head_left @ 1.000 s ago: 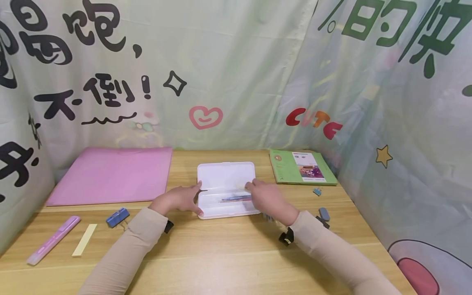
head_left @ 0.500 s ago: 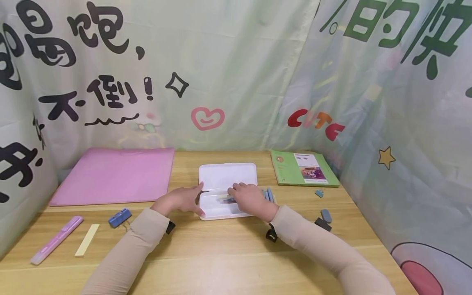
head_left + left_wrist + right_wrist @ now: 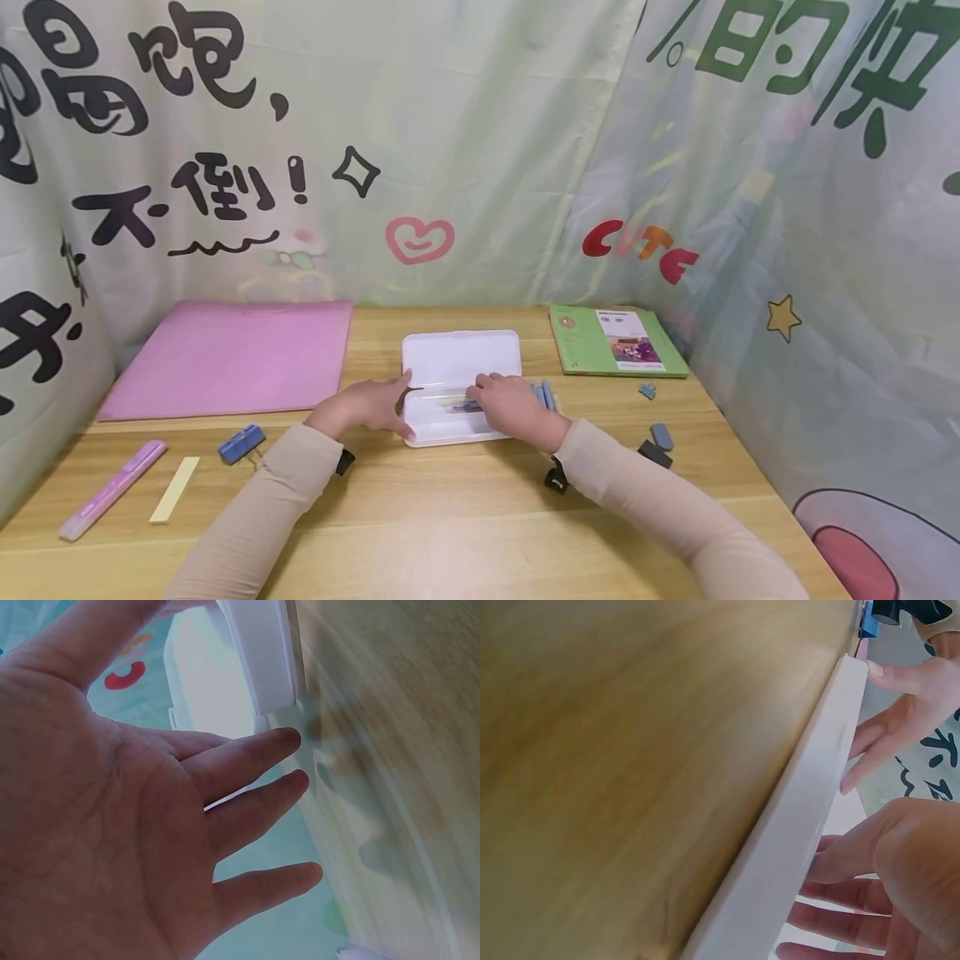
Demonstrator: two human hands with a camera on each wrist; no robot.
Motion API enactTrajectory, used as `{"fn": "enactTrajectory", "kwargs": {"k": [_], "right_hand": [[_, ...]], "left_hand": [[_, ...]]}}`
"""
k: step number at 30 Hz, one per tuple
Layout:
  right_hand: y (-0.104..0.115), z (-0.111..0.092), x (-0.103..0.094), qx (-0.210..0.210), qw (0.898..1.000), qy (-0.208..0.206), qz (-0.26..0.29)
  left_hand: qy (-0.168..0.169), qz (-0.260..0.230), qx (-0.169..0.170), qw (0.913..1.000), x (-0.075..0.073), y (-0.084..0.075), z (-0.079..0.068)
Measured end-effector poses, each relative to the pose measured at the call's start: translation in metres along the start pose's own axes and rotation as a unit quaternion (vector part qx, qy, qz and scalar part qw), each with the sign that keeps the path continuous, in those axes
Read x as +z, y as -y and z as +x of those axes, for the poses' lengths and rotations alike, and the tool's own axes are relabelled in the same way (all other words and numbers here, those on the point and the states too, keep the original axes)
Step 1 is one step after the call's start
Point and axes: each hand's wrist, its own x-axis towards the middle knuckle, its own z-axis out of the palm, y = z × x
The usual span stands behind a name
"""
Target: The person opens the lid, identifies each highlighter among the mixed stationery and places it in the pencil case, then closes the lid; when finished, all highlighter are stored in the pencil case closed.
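Observation:
A white pencil case (image 3: 461, 357) lies with its lid raised back in the middle of the table. Thin pencil-like sticks (image 3: 454, 404) show inside its tray, partly covered by my right hand (image 3: 516, 408). That hand reaches over the front wall, its thumb and fingers bent down into the tray; the wall hides the tips, so I cannot tell whether they pinch a stick. At the case's left end my left hand (image 3: 362, 407) has its thumb on the front corner and its index finger near the hinge. The left wrist view shows its other fingers (image 3: 255, 817) straight and spread.
Blue sticks (image 3: 549, 395) lie right of the case. Further right are a small teal clip (image 3: 647, 391), a grey-blue oblong (image 3: 662, 436), a black block (image 3: 655, 452) and a green book (image 3: 617, 342). Leftward lie a pink sheet (image 3: 232, 358), blue clip (image 3: 242, 443), yellow strip (image 3: 175, 490) and pink stick-shaped case (image 3: 112, 490).
My right hand has moved left from the case's right end to over the tray, uncovering the blue sticks. It has hardly moved over the last half second. The left hand stays put.

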Motion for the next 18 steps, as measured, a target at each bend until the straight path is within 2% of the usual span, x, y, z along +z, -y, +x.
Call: {"fn": "enactTrajectory", "kwargs": {"k": [3,6,9,13,18], "right_hand": [[-0.003,-0.006,-0.004,0.031,1.000,-0.001,0.004],[-0.011,-0.016,-0.009,0.091,0.996,-0.006,0.003],[-0.023,-0.030,-0.011,0.174,0.985,0.008,0.011],[-0.038,-0.047,-0.011,0.258,0.964,0.057,0.032],[-0.049,-0.064,-0.008,0.285,0.952,0.089,0.067]], "left_hand": [[-0.001,-0.002,0.003,1.0000,0.000,0.001,-0.001],[0.000,-0.002,0.004,1.0000,0.000,0.000,-0.001],[0.002,-0.002,0.000,1.0000,0.001,0.001,0.000],[0.004,-0.003,0.000,1.0000,0.000,0.001,0.000],[-0.001,-0.011,0.004,0.9999,-0.001,-0.001,-0.002]]}}
